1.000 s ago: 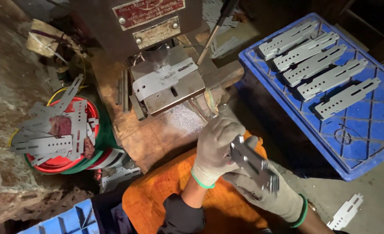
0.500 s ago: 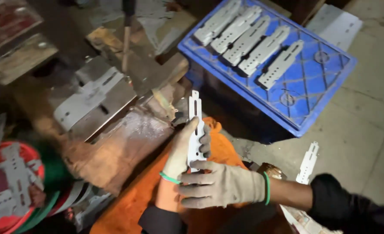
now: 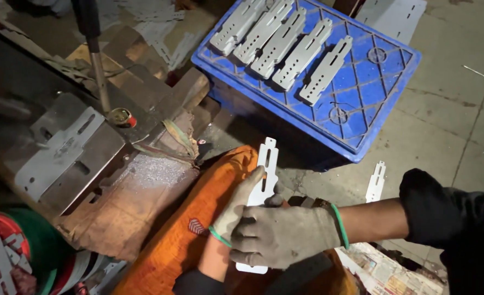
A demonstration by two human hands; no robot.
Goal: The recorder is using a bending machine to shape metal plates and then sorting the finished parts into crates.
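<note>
A: What do you hold?

B: Both your gloved hands are clamped on one slotted plate over the orange cloth: left hand along its edge, right hand wrapped across its lower part.

A: And around you?

B: Five like plates lie on the blue crate, far right. Another plate sits on the press at left, probably loose.

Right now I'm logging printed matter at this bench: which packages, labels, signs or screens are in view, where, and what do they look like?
Printed paper: on the floor at lower right, under the right forearm; crumpled sheet, pale with coloured print.
Small patch: on the orange cloth by the left hand; shield-shaped, striped red and white.
No screens or signs show.
</note>
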